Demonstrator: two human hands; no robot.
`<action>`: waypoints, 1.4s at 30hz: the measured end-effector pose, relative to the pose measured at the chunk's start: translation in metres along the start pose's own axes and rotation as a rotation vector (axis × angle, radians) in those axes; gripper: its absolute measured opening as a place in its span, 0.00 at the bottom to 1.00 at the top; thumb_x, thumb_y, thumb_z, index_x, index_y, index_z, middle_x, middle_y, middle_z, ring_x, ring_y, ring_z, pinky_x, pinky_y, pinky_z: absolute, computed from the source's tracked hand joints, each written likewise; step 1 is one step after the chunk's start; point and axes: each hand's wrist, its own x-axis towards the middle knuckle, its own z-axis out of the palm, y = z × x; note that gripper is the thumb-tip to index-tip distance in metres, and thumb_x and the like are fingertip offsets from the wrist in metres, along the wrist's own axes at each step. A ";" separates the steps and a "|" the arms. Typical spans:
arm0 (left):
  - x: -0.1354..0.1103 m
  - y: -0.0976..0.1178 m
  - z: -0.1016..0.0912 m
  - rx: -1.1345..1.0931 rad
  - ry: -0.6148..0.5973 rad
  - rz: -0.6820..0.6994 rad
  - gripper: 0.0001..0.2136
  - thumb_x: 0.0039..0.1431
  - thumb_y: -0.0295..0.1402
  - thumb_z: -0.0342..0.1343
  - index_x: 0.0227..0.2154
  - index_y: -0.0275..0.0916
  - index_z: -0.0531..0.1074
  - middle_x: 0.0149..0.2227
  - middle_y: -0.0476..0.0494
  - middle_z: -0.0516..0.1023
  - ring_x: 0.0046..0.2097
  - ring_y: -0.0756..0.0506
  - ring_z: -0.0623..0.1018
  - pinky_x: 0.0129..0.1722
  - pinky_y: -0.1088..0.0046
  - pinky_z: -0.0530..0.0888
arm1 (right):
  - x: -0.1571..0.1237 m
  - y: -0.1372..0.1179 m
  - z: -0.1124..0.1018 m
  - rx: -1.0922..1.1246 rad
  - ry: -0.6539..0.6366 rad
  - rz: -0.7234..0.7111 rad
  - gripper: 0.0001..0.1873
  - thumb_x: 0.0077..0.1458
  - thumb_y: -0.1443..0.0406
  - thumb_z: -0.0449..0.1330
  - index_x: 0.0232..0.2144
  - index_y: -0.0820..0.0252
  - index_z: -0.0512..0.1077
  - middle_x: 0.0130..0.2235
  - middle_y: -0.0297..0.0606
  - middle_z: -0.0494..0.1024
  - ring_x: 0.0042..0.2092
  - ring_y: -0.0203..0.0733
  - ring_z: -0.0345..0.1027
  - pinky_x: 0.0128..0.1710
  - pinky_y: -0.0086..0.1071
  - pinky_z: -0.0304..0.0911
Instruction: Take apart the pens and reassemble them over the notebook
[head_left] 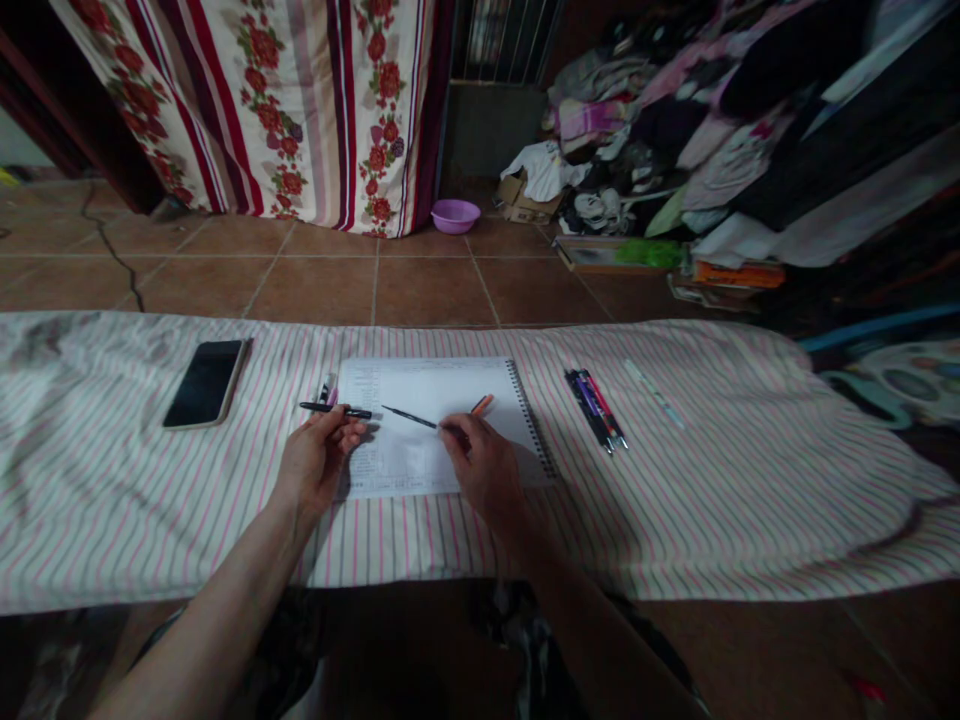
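Observation:
A spiral-bound notebook [439, 400] lies open on a striped cloth surface [675, 500]. My left hand [319, 460] rests at the notebook's left edge, its fingers pinched on a black pen [334, 409] that lies across that edge. My right hand [484, 465] lies on the page and grips a thin dark pen [409, 416] whose tip points left; an orange end [481, 404] pokes out above the fingers. A small pale object [328, 390] lies just beyond the black pen.
A black phone [206, 383] lies on the cloth to the left. A bundle of pens [596, 410] and a white pen [654, 394] lie to the right. Beyond are tiled floor, a purple bowl [455, 215], a floral curtain and heaped clothes [675, 120].

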 end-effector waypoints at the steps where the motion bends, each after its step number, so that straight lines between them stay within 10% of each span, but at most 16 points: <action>1: 0.000 0.001 0.000 -0.015 0.006 -0.020 0.08 0.58 0.19 0.45 0.28 0.29 0.68 0.18 0.43 0.74 0.20 0.53 0.75 0.18 0.87 0.71 | 0.000 0.000 0.000 0.006 0.000 0.001 0.06 0.56 0.66 0.52 0.32 0.58 0.69 0.32 0.37 0.75 0.35 0.39 0.70 0.37 0.31 0.63; 42: 0.001 -0.007 0.003 -0.002 -0.010 -0.063 0.08 0.58 0.18 0.45 0.28 0.28 0.68 0.20 0.42 0.74 0.22 0.52 0.76 0.21 0.86 0.73 | 0.000 -0.004 0.003 0.010 0.008 -0.117 0.05 0.56 0.68 0.53 0.31 0.59 0.69 0.31 0.38 0.75 0.34 0.39 0.69 0.37 0.31 0.63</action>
